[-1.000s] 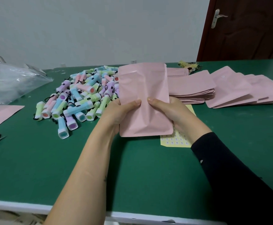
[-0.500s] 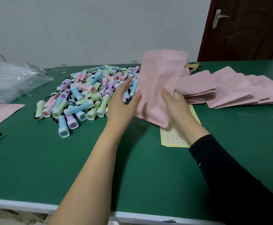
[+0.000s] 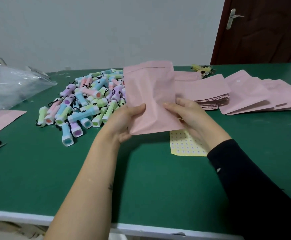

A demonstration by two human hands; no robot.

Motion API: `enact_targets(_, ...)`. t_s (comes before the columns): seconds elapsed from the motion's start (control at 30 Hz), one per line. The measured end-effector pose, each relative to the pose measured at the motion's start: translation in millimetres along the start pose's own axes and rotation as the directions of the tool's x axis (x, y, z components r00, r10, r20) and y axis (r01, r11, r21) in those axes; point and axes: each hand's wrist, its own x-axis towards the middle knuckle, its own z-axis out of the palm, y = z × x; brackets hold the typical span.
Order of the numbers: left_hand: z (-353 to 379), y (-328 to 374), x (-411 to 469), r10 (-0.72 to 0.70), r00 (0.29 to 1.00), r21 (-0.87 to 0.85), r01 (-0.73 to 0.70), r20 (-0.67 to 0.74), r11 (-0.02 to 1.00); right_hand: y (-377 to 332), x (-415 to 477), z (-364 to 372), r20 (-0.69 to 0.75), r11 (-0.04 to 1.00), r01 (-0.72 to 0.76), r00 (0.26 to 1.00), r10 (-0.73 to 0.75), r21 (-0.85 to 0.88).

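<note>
I hold the flat pink paper pouch [image 3: 151,96] upright, long axis vertical, opening far; my left hand [image 3: 124,123] and right hand [image 3: 188,115] pinch its lower edges. Half a second ago it tilted right, left hand off.

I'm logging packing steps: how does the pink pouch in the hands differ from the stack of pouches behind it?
The held pouch is raised, gripped by the left hand and right hand; the stack lies flat on the table. The held pouch is creased and single; the stack holds many smooth ones. Both are pale pink.
</note>
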Motion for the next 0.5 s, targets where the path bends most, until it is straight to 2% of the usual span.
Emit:
enact_targets(0.1,-1.3,-2.0,0.6,0.01,1.0,0.076,-0.012,0.03,0.997,1.2,2.6,-3.5,-0.008,0.997,-0.001,1.0,0.002,0.076)
enact_targets(0.27,-4.1,-5.7,2.6,-0.01,1.0,0.166,0.01,0.002,0.986,4.2,0.6,2.2,0.068,0.999,-0.006,0.998,0.002,0.052)
enact_targets(0.33,-6.4,-5.7,3.0,-0.01,1.0,0.172,0.006,0.024,0.985,5.0,0.2,4.5,0.003,1.0,0.019,1.0,-0.019,0.01)
enact_targets(0.43,-8.7,-6.0,3.0,-0.053,0.989,0.211,0.023,0.139,0.977,3.8,1.4,3.4,-0.142,0.998,0.053,0.988,-0.055,-0.017)
enact_targets(0.5,-8.0,-9.1,4.9,-0.066,0.988,0.251,0.029,0.139,0.967,4.4,1.8,2.2,-0.151,0.996,0.073,0.985,-0.081,-0.059)
